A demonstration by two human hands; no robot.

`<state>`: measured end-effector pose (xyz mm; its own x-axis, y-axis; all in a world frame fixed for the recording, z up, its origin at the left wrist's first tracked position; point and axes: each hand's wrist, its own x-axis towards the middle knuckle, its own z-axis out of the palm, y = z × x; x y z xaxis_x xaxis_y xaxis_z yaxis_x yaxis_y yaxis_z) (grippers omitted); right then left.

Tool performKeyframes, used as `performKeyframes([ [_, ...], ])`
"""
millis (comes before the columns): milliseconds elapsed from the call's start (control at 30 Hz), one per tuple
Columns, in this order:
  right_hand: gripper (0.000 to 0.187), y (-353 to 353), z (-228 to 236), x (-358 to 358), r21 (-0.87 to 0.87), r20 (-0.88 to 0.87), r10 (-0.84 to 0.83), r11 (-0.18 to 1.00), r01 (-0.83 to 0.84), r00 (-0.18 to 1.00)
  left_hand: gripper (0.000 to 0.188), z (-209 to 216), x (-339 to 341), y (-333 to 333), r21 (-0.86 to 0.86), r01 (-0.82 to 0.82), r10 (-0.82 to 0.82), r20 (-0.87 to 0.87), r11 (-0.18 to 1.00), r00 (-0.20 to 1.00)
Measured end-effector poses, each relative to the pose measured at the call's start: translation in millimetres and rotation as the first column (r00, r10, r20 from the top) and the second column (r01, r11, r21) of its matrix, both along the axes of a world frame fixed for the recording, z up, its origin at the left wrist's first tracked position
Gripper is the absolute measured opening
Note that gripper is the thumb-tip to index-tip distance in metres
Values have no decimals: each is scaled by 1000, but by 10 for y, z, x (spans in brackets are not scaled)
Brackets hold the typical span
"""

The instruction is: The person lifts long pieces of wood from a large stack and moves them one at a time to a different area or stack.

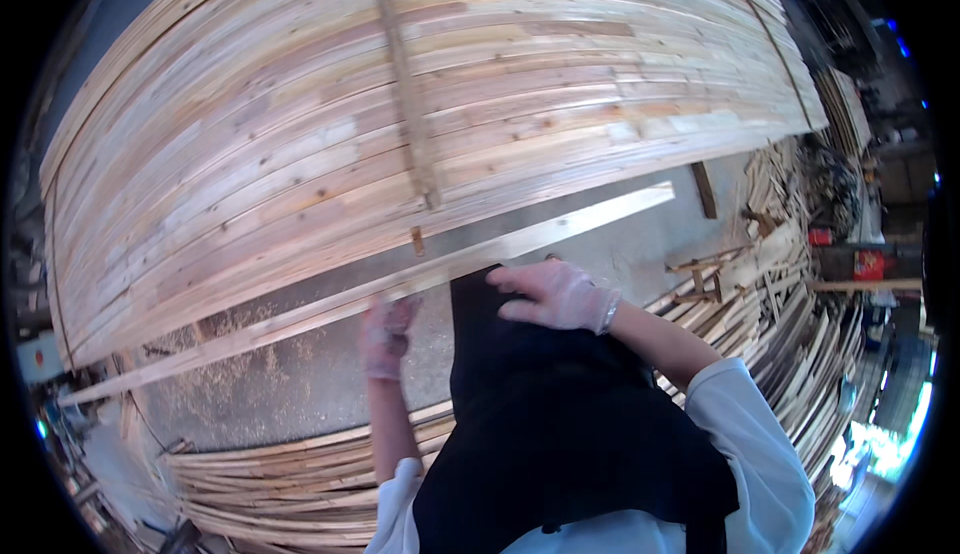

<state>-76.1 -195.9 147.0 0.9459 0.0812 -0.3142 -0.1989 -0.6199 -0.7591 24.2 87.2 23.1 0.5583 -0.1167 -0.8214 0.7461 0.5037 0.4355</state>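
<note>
A long pale wooden strip (590, 219) slants across the view in front of a big wood stack, from low on the left to higher on the right. My left hand (388, 339), in a thin clear glove, is up against the strip's near edge close to its middle. Motion smears those fingers, so their grip on the strip cannot be made out. My right hand (555, 292), gloved the same way, is just on the near side of the strip, in front of my black apron (560, 404). Its fingers stretch out apart toward the left, with nothing in them.
The large strapped stack of wooden strips (300, 134) fills the far side. Long loose strips (300, 474) lie behind me at the lower left, and more scrap wood (790, 304) is heaped on the right. Wood shavings (250, 384) litter the grey floor (320, 404).
</note>
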Motion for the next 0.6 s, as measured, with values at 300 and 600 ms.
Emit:
performKeyframes([
  [300, 61, -1388, -369, -867, 423, -512, -851, -128, 897, 120, 35, 162, 528, 1786, -41, -198, 199, 375, 979, 905],
  [600, 33, -247, -566, 468, 629, -642, -275, 344, 697, 715, 34, 14, 307, 1647, -301, -266, 343, 243, 916, 907],
])
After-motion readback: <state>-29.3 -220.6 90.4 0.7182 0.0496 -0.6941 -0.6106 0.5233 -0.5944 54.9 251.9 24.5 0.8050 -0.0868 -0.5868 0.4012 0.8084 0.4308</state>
